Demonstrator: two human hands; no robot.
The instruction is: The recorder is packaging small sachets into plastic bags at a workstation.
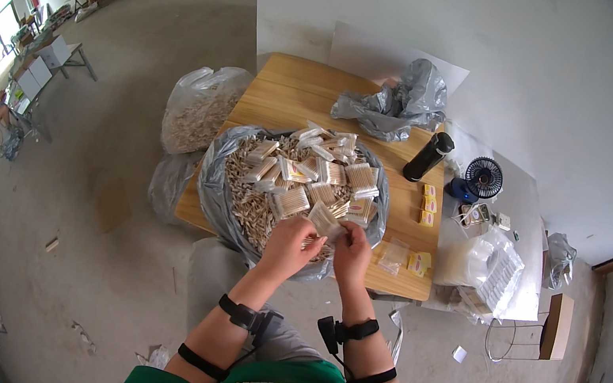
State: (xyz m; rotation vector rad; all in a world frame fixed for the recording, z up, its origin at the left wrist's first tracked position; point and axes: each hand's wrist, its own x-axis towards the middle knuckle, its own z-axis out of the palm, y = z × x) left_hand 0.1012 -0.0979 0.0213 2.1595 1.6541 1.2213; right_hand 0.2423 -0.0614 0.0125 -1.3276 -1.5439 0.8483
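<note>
A large grey plastic bag (213,183) lies spread on the table, full of loose wooden-stick cotton swabs (243,210). On top of these lie several clear packets of cotton swabs (290,202). At the near edge of the heap, my left hand (289,243) and my right hand (352,255) come close together, fingers closed around a clear plastic packet (323,217). The packet stands between my fingertips, its lower part partly hidden by them. Whether it has swabs inside is hard to make out. Some swab tips show beside my left fingers.
The wooden table (292,81) holds a crumpled grey bag (408,103), a black bottle (429,156) and small yellow cards (428,204). Right of it, a side table carries a small fan (483,177) and plastic bags (483,264). A filled sack (198,114) stands left.
</note>
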